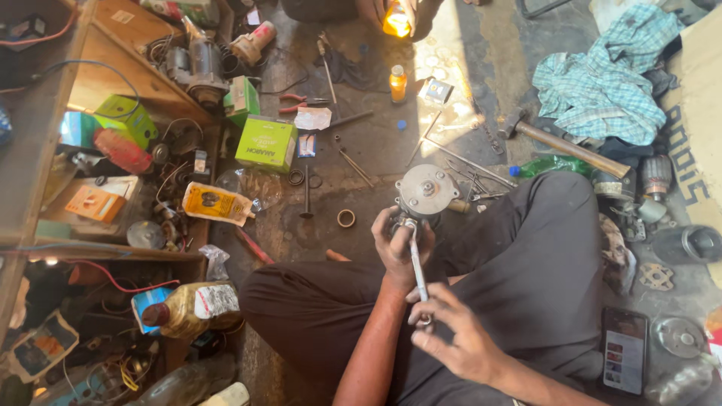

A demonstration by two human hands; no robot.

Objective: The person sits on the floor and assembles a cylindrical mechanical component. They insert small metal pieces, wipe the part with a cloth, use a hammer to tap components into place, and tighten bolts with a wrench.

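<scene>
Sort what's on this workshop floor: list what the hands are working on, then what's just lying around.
In hand:
- round metal motor unit, gripped by the left hand
- long metal tool, turned into it by the right hand

Lying about:
- hammer
- green box
- red-handled pliers
- checked cloth
- phone
- small orange bottle

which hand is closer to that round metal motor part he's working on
Left. The left hand grips the round metal motor part; the right hand sits lower, holding the tool's handle end.

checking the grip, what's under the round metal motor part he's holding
The left hand wraps the lower side of the round metal motor part, and a long metal tool from the right hand meets it there. The underside itself is covered.
</scene>
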